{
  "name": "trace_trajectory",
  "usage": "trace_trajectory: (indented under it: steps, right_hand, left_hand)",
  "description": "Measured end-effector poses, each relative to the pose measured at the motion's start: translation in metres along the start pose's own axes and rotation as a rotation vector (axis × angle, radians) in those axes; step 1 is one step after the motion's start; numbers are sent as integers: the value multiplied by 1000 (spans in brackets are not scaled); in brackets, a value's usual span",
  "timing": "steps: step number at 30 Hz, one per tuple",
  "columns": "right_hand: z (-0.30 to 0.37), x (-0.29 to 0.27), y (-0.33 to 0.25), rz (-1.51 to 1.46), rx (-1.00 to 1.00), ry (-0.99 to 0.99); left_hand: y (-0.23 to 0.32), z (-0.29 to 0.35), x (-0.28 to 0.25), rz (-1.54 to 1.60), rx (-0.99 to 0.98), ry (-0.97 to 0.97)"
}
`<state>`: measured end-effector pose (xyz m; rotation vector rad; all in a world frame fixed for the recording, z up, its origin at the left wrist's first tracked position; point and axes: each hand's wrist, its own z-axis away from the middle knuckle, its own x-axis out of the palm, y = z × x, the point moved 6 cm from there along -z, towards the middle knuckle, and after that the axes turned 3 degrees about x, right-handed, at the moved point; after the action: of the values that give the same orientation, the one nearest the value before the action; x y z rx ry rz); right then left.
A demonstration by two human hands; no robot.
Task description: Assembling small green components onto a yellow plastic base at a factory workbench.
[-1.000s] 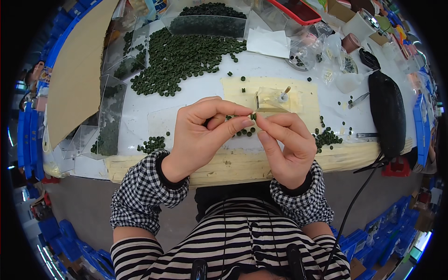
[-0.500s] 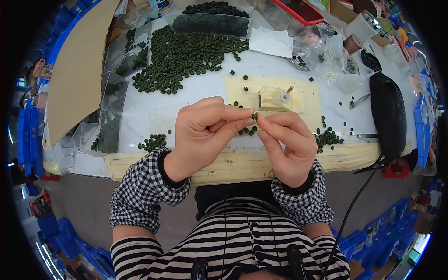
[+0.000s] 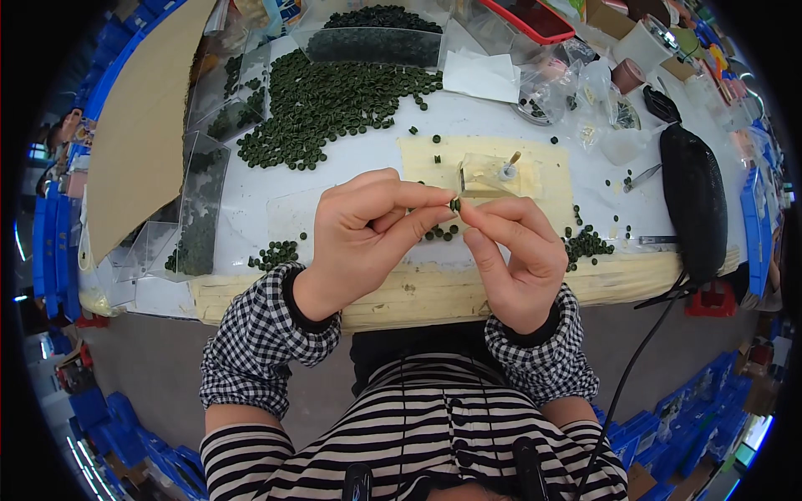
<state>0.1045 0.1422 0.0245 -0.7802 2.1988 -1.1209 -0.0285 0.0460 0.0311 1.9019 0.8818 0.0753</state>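
Note:
Between the thumb and index finger of my left hand (image 3: pixel 359 230) is a small dark green grooved disc (image 3: pixel 455 204), pinched tight. My right hand (image 3: pixel 522 255) meets it from the other side. Its fingers are curled closed, with the index fingertip against the disc and the thumb tip a little below. Just beyond my hands stands a small yellowish block (image 3: pixel 484 177) with a white nozzle-like piece and a brown stick (image 3: pixel 514 158) on top. A few more green discs lie under my fingertips, partly hidden by them.
A large heap of green discs (image 3: pixel 326 104) covers the back left, beside clear trays (image 3: pixel 376 46) and a cardboard sheet (image 3: pixel 146 125). Smaller piles (image 3: pixel 589 242) lie near both hands. Tweezers (image 3: pixel 643 178), a black pouch (image 3: pixel 695 204), white paper (image 3: pixel 482 75) and a red-cased phone (image 3: pixel 535 18) are around.
Both hands stay almost in place around the disc. My right thumb and fingers have shifted very slightly; the view has moved a little.

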Motion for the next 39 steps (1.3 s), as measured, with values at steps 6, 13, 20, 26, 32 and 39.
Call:
trace_trajectory:
  steps: [6, 13, 20, 26, 32, 39]
  right_hand:
    - [2, -2, 2, -14, 17, 47]
    - [1, -1, 2, -6, 26, 73]
    - [1, -5, 2, 52, 46, 147]
    - [1, -6, 4, 66, 56, 170]
    - [2, -7, 5, 74, 55, 175]
    - [2, -9, 4, 80, 58, 194]
  left_hand:
    - [-3, 0, 2, 35, -23, -4]
    - [-4, 1, 3, 43, -46, -15]
    - [-12, -8, 4, -22, -179, -254]
    - [-25, -6, 0, -248, -404, -451]
    - [-42, -5, -9, 692, -699, -63]
    - [-40, -3, -1, 876, -831, 69]
